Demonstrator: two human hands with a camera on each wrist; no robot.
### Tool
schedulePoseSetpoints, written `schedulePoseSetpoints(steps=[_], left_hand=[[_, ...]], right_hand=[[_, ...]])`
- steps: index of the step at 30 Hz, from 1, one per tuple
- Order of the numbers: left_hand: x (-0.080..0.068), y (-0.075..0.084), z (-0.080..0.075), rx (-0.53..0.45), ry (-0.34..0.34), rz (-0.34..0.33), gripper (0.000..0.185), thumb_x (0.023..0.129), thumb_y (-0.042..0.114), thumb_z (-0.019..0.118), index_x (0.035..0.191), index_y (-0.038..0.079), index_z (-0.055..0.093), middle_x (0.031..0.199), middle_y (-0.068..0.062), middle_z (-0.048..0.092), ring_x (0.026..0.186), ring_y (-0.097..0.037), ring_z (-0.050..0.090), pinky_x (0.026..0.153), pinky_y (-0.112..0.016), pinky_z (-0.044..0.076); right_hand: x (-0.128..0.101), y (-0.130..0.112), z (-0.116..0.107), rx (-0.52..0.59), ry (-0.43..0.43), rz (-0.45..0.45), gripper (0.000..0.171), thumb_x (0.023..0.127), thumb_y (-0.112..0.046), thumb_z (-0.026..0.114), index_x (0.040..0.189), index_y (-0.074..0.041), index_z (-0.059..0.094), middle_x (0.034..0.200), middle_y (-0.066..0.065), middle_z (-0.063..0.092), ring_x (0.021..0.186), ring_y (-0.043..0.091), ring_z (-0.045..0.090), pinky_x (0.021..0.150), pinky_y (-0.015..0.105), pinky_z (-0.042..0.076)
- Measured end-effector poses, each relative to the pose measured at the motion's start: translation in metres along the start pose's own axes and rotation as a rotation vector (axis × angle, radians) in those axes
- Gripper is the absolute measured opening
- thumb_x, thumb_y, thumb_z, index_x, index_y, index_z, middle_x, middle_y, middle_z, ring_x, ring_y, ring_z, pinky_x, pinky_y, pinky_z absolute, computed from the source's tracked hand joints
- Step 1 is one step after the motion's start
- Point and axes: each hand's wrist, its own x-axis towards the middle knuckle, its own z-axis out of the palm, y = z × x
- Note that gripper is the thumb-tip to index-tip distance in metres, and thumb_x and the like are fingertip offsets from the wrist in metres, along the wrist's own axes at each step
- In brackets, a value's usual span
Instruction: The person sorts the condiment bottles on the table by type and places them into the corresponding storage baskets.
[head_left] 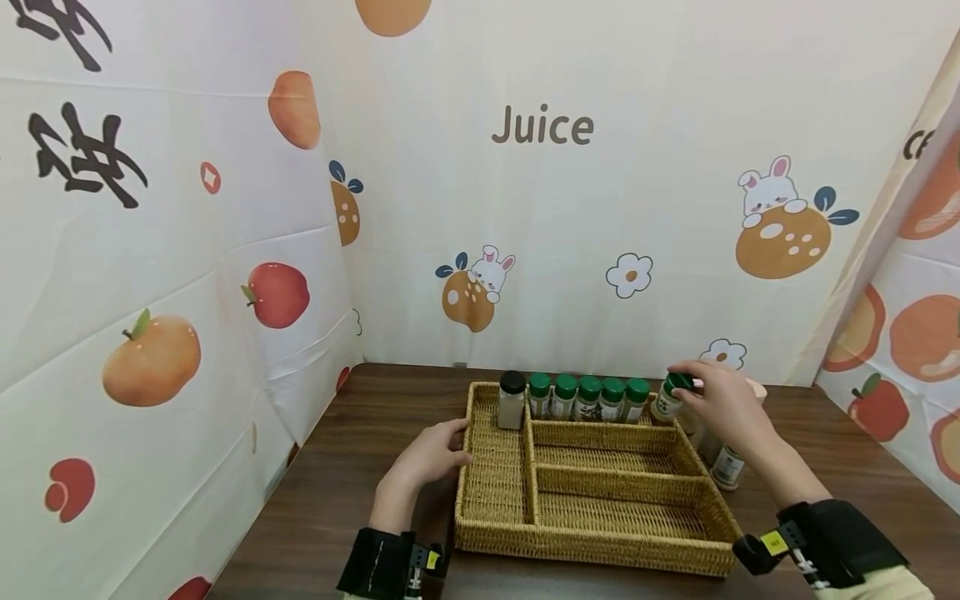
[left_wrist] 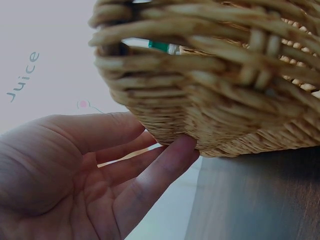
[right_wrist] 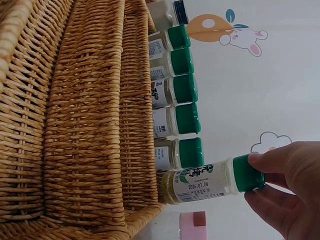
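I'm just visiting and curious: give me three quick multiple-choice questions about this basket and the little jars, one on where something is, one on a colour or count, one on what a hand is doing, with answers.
1. Where in the wicker basket do the jars stand?
A. the back compartment
B. the front compartment
C. the middle compartment

2. How many green-capped jars already stand in the row, not counting the held one?
A. two
B. five
C. eight

3. What is the right hand doing?
A. resting flat on the table
B. pressing the basket wall
C. holding a green-capped jar by its cap

Answers:
1. A: the row lines the basket's far side; both long compartments nearer the person hold nothing.
2. B: five green caps stand beside one black-capped jar.
3. C: the right wrist view shows fingertips round the cap, the jar tilted at the basket's corner; the left hand touches the basket's outer wall.
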Motion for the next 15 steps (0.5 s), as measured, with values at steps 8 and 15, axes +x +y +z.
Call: schedulePoseSetpoints(steps=[8,15], left_hand=[[0.0,0.0,0.0,0.013,0.006,-0.006,0.061,0.095,0.009,0.067,0.151,0.003,0.042,0.148,-0.025,0.049,0.115,-0.033,0.065,0.083,-0.043,0.055],[-0.001,0.001,0.0,0.002,-0.003,-0.008,0.062,0.095,0.008,0.066,0.151,0.002,0.041,0.145,-0.025,0.052,0.11,-0.032,0.067,0.079,-0.04,0.056]], right_hand=[[0.007,0.004,0.008,0.006,-0.029,-0.001,0.032,0.087,-0.003,0.073,0.118,0.005,0.068,0.113,0.029,0.065,0.095,0.044,0.066,0.074,0.054,0.056],[0.013,0.005,0.015,0.011,-0.043,0.008,0.031,0.088,-0.002,0.071,0.118,0.005,0.068,0.117,0.03,0.065,0.101,0.045,0.064,0.078,0.057,0.054]])
